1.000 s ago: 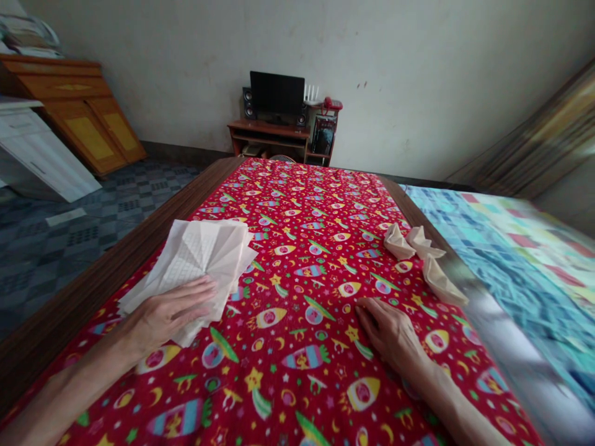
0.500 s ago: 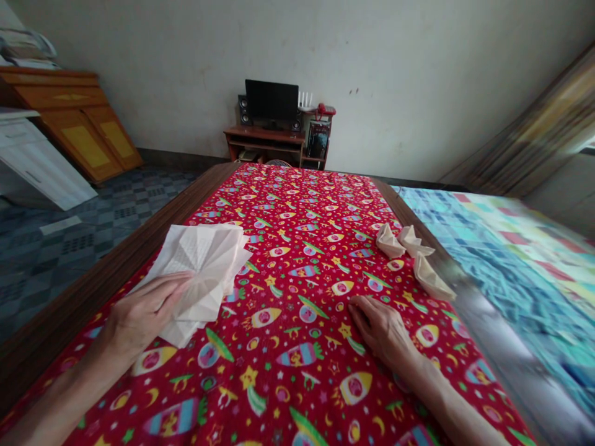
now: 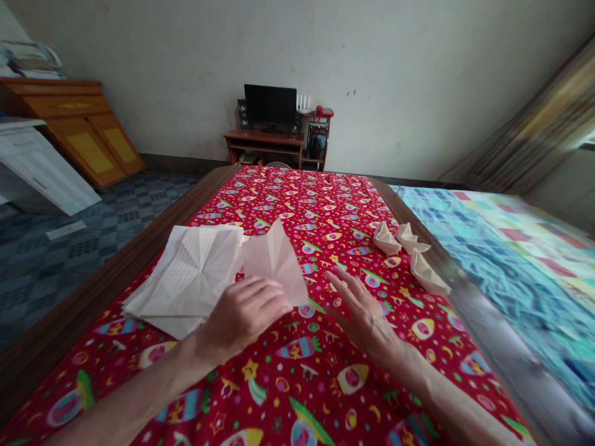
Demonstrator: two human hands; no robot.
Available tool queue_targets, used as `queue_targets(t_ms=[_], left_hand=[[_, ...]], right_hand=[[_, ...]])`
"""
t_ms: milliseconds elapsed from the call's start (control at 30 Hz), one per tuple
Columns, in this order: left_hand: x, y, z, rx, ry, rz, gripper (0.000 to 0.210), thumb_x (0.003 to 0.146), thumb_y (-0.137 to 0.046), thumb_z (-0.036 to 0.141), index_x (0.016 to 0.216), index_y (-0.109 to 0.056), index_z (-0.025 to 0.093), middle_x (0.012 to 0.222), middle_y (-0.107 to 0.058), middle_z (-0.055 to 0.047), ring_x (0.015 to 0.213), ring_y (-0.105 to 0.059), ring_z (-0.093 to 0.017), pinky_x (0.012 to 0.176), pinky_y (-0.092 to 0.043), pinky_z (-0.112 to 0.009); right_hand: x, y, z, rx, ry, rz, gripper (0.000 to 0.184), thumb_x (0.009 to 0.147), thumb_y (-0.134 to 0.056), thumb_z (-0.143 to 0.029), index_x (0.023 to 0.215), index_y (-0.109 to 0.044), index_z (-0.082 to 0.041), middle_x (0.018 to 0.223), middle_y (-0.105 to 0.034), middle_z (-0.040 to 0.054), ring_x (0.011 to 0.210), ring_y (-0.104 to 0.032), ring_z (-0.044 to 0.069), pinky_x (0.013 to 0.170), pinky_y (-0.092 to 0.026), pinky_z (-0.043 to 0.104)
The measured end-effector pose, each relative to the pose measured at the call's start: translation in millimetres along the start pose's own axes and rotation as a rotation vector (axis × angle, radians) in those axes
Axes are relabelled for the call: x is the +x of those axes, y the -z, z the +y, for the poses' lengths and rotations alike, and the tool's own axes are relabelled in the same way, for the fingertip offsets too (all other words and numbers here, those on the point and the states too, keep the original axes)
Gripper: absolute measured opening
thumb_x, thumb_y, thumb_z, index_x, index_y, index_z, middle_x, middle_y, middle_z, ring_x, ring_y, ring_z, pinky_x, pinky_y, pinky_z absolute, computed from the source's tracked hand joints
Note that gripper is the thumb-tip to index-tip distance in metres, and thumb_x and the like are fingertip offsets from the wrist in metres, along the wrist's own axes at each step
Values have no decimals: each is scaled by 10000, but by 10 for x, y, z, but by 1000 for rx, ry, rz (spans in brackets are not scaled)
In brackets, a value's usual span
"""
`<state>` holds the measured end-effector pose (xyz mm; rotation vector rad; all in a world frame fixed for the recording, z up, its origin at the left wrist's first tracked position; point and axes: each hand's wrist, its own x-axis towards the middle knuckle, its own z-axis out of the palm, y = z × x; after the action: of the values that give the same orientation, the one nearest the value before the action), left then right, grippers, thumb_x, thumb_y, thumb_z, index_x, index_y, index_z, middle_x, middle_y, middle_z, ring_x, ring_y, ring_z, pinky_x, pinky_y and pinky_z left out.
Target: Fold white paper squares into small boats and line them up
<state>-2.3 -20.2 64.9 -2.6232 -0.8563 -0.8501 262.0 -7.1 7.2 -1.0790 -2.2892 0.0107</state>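
Observation:
My left hand (image 3: pixel 251 310) is closed on the near edge of a creased sheet of paper (image 3: pixel 274 254), which stands tilted above the cloth with fold lines fanning across it. To its left lies a stack of creased papers (image 3: pixel 186 266), the top one marked with radiating folds. My right hand (image 3: pixel 360 306) hovers over the cloth to the right of the held sheet, fingers stretched and apart, with nothing in it. Beyond it, near the table's right edge, sit three folded paper boats: one (image 3: pixel 387 239), another (image 3: pixel 411 238), and a nearer one (image 3: pixel 428 274).
A red patterned cloth (image 3: pixel 307 384) covers the brown wooden table (image 3: pixel 204 189). A bed (image 3: pixel 469 248) adjoins its right side. A computer desk with a monitor (image 3: pixel 270 104) stands by the far wall, and a wooden cabinet (image 3: pixel 88 133) is at the left.
My left hand has moved right from the stack, carrying one creased sheet off it. My right hand has lifted off the cloth, and its fingers have opened.

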Motion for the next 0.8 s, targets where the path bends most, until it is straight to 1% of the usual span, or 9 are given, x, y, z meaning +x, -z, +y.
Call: queue_targets(t_ms=[67,100,233,333,433,500,567,667,800], left_hand=[[84,-182,116,-17,-42,-59,220,931,-492,197,764,-629,160,756,-675,-15,798,-641,-151,725,-492,-289],[104,-260,157,-26,-43,-74,237,930,-493,199,734,-619,155,725,-661,-14,758,-634,-151,690,-488,-288],[105,-443,237,-95,-26,-116,215,917,-524,222,734,-612,151,725,-648,-8,731,-621,-152,664,-481,-291],[63,-454,252,-159,-2,-140,187,916,-529,234,772,-619,156,761,-662,-2,760,-625,-152,690,-483,-294],[-26,-404,228,-210,45,-188,129,906,-554,265,954,-632,174,924,-691,-14,880,-629,-167,780,-494,-314],[-120,-370,175,-212,85,-200,275,883,-589,282,1141,-586,187,1090,-672,-39,1004,-607,-193,861,-491,-346],[-232,-359,93,-211,134,-202,378,872,-588,225,1244,-533,187,1190,-635,-58,1086,-577,-202,918,-483,-361],[-372,-397,-42,-218,214,-162,363,872,-529,124,1230,-553,178,1209,-626,-67,1116,-562,-187,955,-481,-353],[-418,-490,-123,-239,178,-139,298,884,-509,139,1155,-619,196,1167,-652,-65,1113,-569,-195,942,-496,-364]], right_hand=[[21,-27,-1,-16,42,-22,536,903,-516,-253,1414,-357,-219,1454,-331,174,1255,-434,288,915,-489,450],[19,-39,9,-16,65,-33,497,898,-518,-234,1383,-407,-216,1458,-325,174,1263,-422,293,918,-488,456],[-45,-69,77,21,115,-29,283,886,-491,-150,1121,-632,-221,1368,-453,150,1198,-483,271,881,-509,430],[-96,-77,115,49,130,-13,216,883,-491,-141,953,-683,-208,1241,-566,145,1112,-551,261,833,-529,414],[-139,-72,152,89,133,-29,209,881,-495,-132,966,-673,-198,1162,-630,126,1052,-597,238,818,-543,394],[-176,-56,181,141,131,-38,214,890,-490,-132,1006,-659,-194,1144,-653,112,1038,-616,216,833,-547,371],[-217,-28,209,208,128,-40,228,901,-480,-130,1041,-648,-192,1124,-671,101,1033,-632,191,843,-553,332],[-268,23,236,290,121,-52,251,907,-464,-118,1063,-645,-196,1121,-679,87,1042,-639,169,857,-554,293],[-294,70,245,349,108,-74,271,917,-441,-125,1073,-647,-206,1116,-684,78,1038,-644,165,880,-550,293]])
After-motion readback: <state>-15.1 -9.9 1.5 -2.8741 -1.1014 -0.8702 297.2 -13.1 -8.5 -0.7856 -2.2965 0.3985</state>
